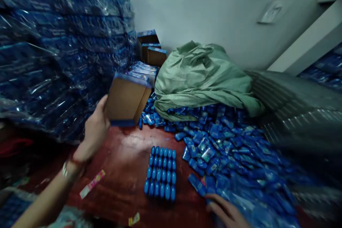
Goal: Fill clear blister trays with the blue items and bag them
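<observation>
Cardboard box (124,101) sits left of centre in the head view, right off the left hand's (95,130) fingertips. That arm angles up from the lower left, fingers pinching the box's left edge. Right hand (227,212), bottom right, is by the blue packets (205,146); can't tell if it's gripping any.

There is room on the table (123,160) left of the blue rows (161,175). The blue pile (227,149) blocks the right side.

An open box (124,99) is held up by the left hand (96,130). Blue packets (227,149) are reached by the right hand (226,212). On the red bench (120,171), rounded blue pieces (160,175) are arranged in 4 rows.
</observation>
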Motion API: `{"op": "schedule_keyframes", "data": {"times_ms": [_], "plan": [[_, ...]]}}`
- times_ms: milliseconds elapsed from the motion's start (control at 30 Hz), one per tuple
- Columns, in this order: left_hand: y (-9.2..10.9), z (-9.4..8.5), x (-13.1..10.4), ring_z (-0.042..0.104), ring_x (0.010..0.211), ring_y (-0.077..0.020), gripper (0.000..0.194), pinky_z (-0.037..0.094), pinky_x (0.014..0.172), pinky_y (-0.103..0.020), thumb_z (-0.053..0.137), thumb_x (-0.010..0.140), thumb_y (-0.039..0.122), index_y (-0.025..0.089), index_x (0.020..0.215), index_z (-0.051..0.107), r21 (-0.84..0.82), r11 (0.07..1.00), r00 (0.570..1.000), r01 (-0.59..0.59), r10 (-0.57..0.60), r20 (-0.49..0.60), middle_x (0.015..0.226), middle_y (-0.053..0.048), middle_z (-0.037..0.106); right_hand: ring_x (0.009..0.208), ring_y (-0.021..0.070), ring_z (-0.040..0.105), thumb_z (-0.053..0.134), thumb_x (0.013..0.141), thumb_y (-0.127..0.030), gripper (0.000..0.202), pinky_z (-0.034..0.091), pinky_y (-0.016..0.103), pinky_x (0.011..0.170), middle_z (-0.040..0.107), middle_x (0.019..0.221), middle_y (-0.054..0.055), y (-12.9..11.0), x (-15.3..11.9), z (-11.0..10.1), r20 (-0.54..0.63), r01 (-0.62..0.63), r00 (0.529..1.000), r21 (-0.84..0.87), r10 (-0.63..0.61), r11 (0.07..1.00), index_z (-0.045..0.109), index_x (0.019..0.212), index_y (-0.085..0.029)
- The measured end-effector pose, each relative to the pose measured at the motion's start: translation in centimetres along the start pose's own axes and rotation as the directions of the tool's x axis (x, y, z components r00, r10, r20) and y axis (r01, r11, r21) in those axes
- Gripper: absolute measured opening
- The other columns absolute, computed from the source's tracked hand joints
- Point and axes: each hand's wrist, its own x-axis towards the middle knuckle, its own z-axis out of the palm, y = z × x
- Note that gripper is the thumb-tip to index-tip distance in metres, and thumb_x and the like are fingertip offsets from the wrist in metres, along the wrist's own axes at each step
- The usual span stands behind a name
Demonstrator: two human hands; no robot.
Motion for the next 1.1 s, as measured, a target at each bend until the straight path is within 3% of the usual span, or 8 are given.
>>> {"op": "schedule_keyframes", "data": {"times_ms": [133,267,400,533,633,767,867,1100], "plan": [[-5.8,1.9,-15.1,0.053,0.116,-0.0222,0.054,0.044,0.095,-0.034,0.032,0.089,0.025,0.022,0.142,0.023,-0.145,0.974,0.947,0.173,-0.124,0.296,0.134,-0.009,0.049,0.102,0.0277,0.061,0.049,0.069,-0.071,0.066,0.044,0.04,0.095,0.07,0.102,0.007,-2.8,0.7,5.7,0.244,-0.083,0.97,0.34,-0.003,0.937,0.065,0.111,-0.022],[-6.9,4.7,-21.7,0.043,0.125,-0.0278,0.058,0.035,0.104,-0.046,0.037,0.087,0.033,0.013,0.14,0.029,-0.191,0.938,0.936,0.288,-0.235,0.261,0.135,-0.017,0.045,0.117,0.0279,0.051,0.045,0.067,-0.077,0.08,0.032,0.042,0.105,0.058,0.124,0.011,-4.8,2.9,8.4,0.143,-0.115,0.988,0.431,0.058,0.895,0.058,0.12,-0.019],[-1.5,5.5,-21.0,0.035,0.131,-0.0279,0.054,0.026,0.109,-0.047,0.039,0.088,0.041,0.014,0.134,0.04,-0.332,0.888,0.929,0.319,-0.223,0.294,0.14,-0.016,0.04,0.131,0.0245,0.035,0.045,0.071,-0.074,0.086,0.022,0.039,0.111,0.04,0.141,0.01,-6.0,4.7,9.6,0.048,-0.094,0.996,0.411,0.082,0.907,0.042,0.135,-0.017],[4.0,7.3,-19.3,0.035,0.132,-0.0239,0.054,0.025,0.111,-0.04,0.03,0.09,0.049,0.019,0.134,0.042,-0.533,0.68,0.747,0.504,-0.034,0.663,0.139,-0.01,0.043,0.133,0.0242,0.032,0.051,0.072,-0.068,0.081,0.02,0.039,0.112,0.04,0.141,0.007,-6.6,4.8,11.5,0.003,-0.07,0.997,0.435,0.076,0.898,0.041,0.136,-0.02],[5.5,9.4,-18.9,0.032,0.133,-0.0259,0.059,0.02,0.112,-0.042,0.036,0.087,0.054,0.021,0.137,0.036,-0.505,0.628,0.673,0.592,-0.039,0.739,0.141,-0.01,0.041,0.13,0.0254,0.036,0.06,0.07,-0.061,0.077,0.026,0.04,0.11,0.045,0.138,0.008,-6.7,3.9,13.1,-0.042,-0.042,0.996,0.574,0.081,0.818,0.045,0.134,-0.02],[5.8,11.2,-19.5,0.033,0.132,-0.0268,0.062,0.019,0.111,-0.044,0.041,0.086,0.051,0.018,0.138,0.033,-0.496,0.632,0.682,0.595,-0.071,0.728,0.141,-0.012,0.04,0.124,0.0254,0.045,0.065,0.069,-0.053,0.076,0.037,0.039,0.103,0.049,0.134,0.01,-7.4,2.8,14.4,-0.139,-0.007,0.973,0.773,0.181,0.634,0.046,0.132,-0.016],[6.3,10.7,-20.1,0.031,0.133,-0.0245,0.06,0.021,0.111,-0.043,0.04,0.088,0.045,0.016,0.139,0.03,-0.538,0.598,0.71,0.594,-0.075,0.7,0.142,-0.013,0.037,0.121,0.0257,0.048,0.068,0.066,-0.051,0.074,0.039,0.038,0.101,0.053,0.13,0.01,-8.3,2.1,14.4,-0.201,-0.003,0.943,0.792,0.264,0.611,0.051,0.128,-0.014],[4.2,2.3,-18.0,0.03,0.133,-0.0242,0.058,0.023,0.111,-0.044,0.046,0.087,0.044,0.023,0.139,0.031,-0.588,0.654,0.842,0.477,-0.148,0.519,0.142,-0.01,0.037,0.118,0.0243,0.051,0.064,0.075,-0.045,0.068,0.044,0.037,0.097,0.053,0.13,0.009,-14.5,0.3,15.7,-0.095,0.055,0.995,0.818,0.041,0.573,0.044,0.134,-0.018]]}}
